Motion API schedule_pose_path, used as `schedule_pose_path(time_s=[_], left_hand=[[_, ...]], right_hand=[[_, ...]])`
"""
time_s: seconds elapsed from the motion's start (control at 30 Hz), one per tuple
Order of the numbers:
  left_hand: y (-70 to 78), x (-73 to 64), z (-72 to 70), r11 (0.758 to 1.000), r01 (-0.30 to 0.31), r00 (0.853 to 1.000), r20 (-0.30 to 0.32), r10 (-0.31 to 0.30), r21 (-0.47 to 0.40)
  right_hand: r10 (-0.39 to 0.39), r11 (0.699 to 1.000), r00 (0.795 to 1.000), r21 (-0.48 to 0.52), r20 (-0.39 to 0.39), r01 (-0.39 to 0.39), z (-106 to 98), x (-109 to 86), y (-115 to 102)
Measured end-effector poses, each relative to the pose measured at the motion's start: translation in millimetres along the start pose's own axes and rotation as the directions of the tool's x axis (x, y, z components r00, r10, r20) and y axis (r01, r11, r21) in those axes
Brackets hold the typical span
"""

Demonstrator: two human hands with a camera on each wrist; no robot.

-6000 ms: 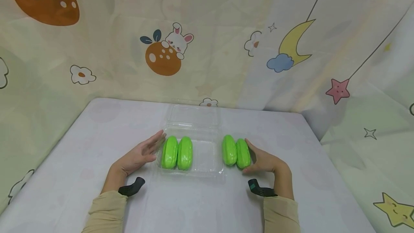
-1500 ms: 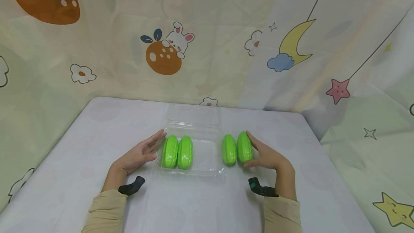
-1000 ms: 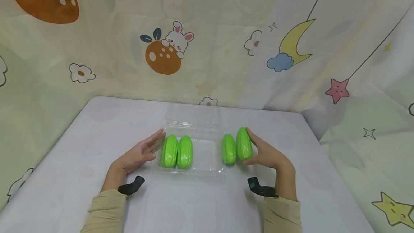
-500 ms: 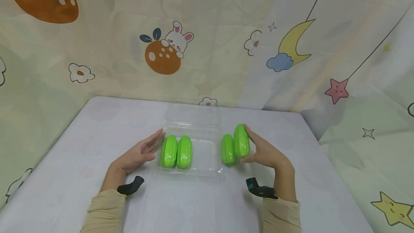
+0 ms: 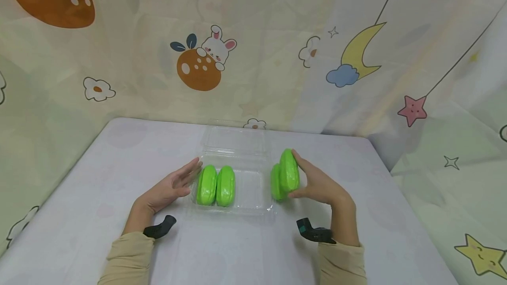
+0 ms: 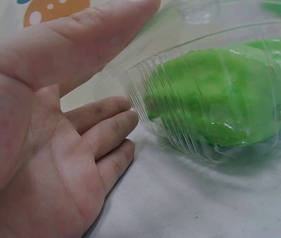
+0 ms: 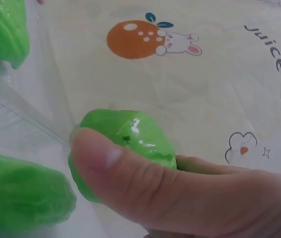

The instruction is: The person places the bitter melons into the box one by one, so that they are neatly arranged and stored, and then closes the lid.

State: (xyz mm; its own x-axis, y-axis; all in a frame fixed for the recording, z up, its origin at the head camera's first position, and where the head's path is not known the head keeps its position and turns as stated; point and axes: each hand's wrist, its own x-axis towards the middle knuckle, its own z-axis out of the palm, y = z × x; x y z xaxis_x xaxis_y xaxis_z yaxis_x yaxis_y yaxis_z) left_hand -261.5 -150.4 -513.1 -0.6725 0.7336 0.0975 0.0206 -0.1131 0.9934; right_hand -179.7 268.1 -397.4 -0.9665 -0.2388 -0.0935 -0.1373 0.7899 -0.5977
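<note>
My right hand (image 5: 322,184) holds a bright green, ridged oblong toy vegetable (image 5: 289,171) between thumb and fingers, raised above the table. In the right wrist view the thumb lies across the front of the held vegetable (image 7: 145,131). Behind it, a second green vegetable (image 5: 275,183) lies on the table, partly hidden. A clear plastic clamshell box (image 5: 253,192) sits in the middle with its lid (image 5: 236,140) laid back. Two green vegetables (image 5: 225,186) lie side by side in its left half. My left hand (image 5: 170,190) has extended fingers right at the box's ribbed left wall (image 6: 142,91).
A white cloth covers the table (image 5: 229,250). Behind it hangs a curtain (image 5: 261,56) printed with cartoon rabbits, oranges and stars. Each wrist wears a black device; one is the right wrist's black mount (image 5: 314,231).
The right hand has lifted one green vegetable from the table and moved it left, so it overlaps the one beside it. The left hand and box stay put.
</note>
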Motion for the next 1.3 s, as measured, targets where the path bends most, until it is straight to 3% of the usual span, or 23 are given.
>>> schedule_pose_path(time_s=[0.33, 0.57, 1.03, 1.3], left_hand=[[1.3, -0.3, 0.2, 0.999, 0.03, 0.999, -0.023, -0.03, -0.014], [0.9, -0.4, 0.1, 1.0, 0.016, 1.0, -0.013, -0.016, -0.011], [-1.0, -0.1, -1.0, 1.0, 0.029, 0.999, -0.033, -0.029, 0.007], [0.5, -0.4, 0.3, 1.0, 0.03, 0.999, -0.037, -0.03, 0.001]], right_hand=[[-0.012, 1.0, 1.0, -0.01, 0.002, 0.012, 6, 6.5, -11], [-0.017, 1.0, 1.0, -0.01, 0.016, 0.017, 13, 11.3, -20], [-0.111, 0.993, 0.994, -0.026, 0.024, 0.112, 28, 22.7, -33], [-0.083, 0.995, 0.997, -0.054, 0.009, 0.083, 36, 27.5, -38]])
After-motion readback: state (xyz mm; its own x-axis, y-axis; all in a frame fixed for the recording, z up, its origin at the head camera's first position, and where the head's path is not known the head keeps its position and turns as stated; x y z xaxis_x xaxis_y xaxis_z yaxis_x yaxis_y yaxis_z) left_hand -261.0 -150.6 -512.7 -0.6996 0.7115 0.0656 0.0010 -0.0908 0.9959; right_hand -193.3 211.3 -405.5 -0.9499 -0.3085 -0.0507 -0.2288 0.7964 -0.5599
